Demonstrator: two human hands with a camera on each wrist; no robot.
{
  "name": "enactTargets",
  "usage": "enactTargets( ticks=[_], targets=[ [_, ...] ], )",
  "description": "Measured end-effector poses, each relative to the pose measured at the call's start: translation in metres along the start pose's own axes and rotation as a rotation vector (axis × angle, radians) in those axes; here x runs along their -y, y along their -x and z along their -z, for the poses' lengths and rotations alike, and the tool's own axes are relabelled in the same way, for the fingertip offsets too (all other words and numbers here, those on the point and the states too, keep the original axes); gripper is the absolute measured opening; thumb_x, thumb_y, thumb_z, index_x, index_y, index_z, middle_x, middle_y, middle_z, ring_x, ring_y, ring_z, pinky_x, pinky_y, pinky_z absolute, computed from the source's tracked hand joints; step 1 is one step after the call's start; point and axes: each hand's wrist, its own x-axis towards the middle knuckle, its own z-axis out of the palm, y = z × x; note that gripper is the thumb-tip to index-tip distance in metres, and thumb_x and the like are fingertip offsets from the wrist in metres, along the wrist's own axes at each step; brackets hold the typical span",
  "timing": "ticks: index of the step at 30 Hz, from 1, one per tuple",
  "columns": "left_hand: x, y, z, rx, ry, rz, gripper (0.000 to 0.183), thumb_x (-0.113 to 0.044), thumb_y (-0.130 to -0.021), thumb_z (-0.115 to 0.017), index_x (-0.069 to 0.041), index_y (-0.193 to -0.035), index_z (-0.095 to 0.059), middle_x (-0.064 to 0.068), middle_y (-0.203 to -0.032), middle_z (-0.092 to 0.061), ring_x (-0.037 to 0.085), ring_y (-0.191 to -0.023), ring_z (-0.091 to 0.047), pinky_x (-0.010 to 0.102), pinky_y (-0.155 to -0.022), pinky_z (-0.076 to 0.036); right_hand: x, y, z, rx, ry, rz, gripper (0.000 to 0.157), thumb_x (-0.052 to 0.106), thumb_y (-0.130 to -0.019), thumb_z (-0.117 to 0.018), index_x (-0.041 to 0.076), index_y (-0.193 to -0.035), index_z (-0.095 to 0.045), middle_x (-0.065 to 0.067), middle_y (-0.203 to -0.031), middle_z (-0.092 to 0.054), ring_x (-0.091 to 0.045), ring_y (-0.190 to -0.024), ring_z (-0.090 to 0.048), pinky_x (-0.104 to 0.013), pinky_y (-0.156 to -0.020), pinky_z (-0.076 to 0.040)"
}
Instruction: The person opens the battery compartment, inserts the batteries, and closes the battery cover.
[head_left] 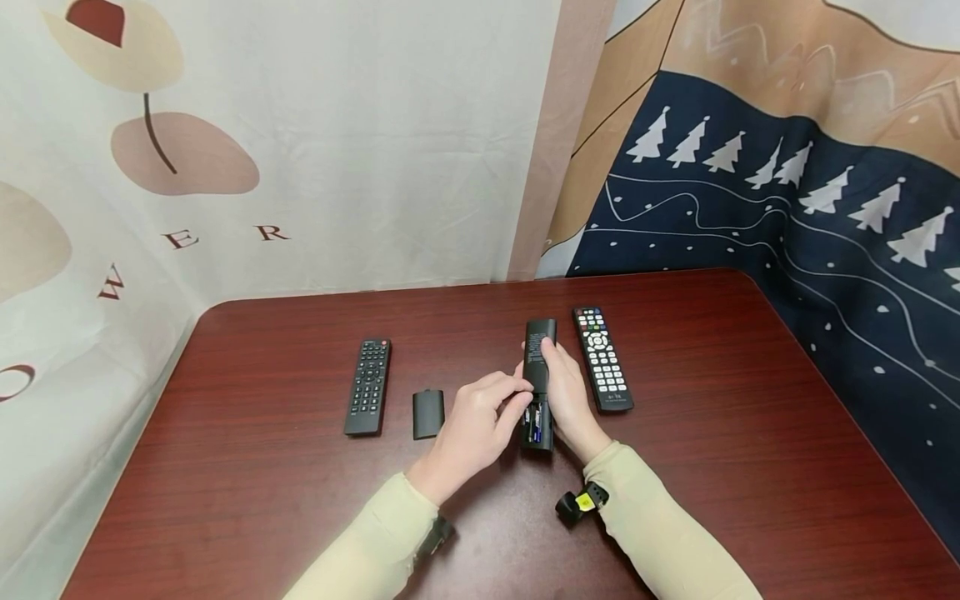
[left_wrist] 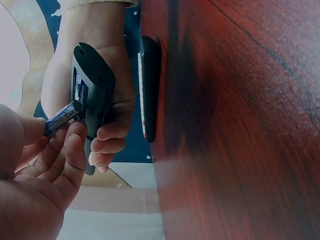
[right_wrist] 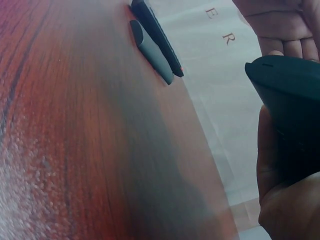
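Observation:
My right hand (head_left: 572, 404) grips a black remote control (head_left: 536, 362) with its back facing up, the thumb along its side. The remote's battery compartment is uncovered at the near end, with a blue battery (head_left: 536, 423) lying in it. My left hand (head_left: 474, 423) pinches another small battery (left_wrist: 61, 119) between thumb and fingers, as the left wrist view shows. That battery is tilted, one end right at the open compartment. In the right wrist view the remote's dark underside (right_wrist: 295, 120) hides the batteries. A black battery cover (head_left: 428, 414) lies on the table left of my left hand.
A slim black remote (head_left: 367, 387) lies left of the cover. A larger remote with white buttons (head_left: 603, 360) lies just right of my right hand. All rest on a dark red wooden table (head_left: 285, 500) with printed cloths (head_left: 405, 167) hanging behind and beside it.

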Motion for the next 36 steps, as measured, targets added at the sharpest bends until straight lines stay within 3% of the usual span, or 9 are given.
enactTargets(
  ticks=[6, 14, 23, 36],
  targets=[
    [0.0007, 0.0002, -0.0019, 0.002, 0.008, 0.001, 0.011, -0.004, -0.098, -0.068, -0.001, -0.104, -0.076, 0.006, -0.091, -0.073, 0.013, -0.074, -0.064, 0.025, -0.067, -0.055, 0.0012, 0.0008, -0.0012, -0.007, -0.004, 0.003, 0.054, 0.035, -0.113, -0.029, -0.01, -0.136, -0.05, -0.006, -0.085, -0.065, -0.013, -0.067, -0.06, -0.025, -0.063, -0.052],
    [-0.0006, 0.0008, -0.0025, 0.013, 0.017, 0.016, 0.01, -0.004, -0.098, -0.067, -0.003, -0.106, -0.073, 0.007, -0.1, -0.074, 0.018, -0.09, -0.072, 0.034, -0.079, -0.059, 0.0002, -0.0003, -0.0011, -0.017, -0.002, 0.003, 0.054, 0.033, -0.113, -0.03, -0.011, -0.134, -0.051, -0.005, -0.084, -0.065, -0.011, -0.068, -0.06, -0.025, -0.065, -0.052],
    [-0.0008, 0.0009, -0.0039, 0.001, 0.024, 0.016, 0.005, -0.002, -0.097, -0.068, -0.005, -0.1, -0.067, 0.003, -0.09, -0.07, 0.013, -0.076, -0.062, 0.028, -0.07, -0.055, 0.0013, 0.0001, -0.0012, -0.025, -0.016, 0.001, 0.053, 0.033, -0.112, -0.03, -0.011, -0.133, -0.051, -0.002, -0.082, -0.066, -0.012, -0.067, -0.061, -0.025, -0.065, -0.052],
    [-0.0014, 0.0034, -0.0057, 0.028, 0.024, 0.023, 0.007, -0.001, -0.097, -0.068, -0.008, -0.1, -0.068, 0.003, -0.093, -0.067, 0.014, -0.08, -0.061, 0.029, -0.073, -0.054, 0.0021, 0.0006, -0.002, -0.03, -0.009, 0.0, 0.053, 0.034, -0.112, -0.03, -0.011, -0.133, -0.052, -0.004, -0.082, -0.066, -0.011, -0.066, -0.06, -0.024, -0.063, -0.052]
  ],
)
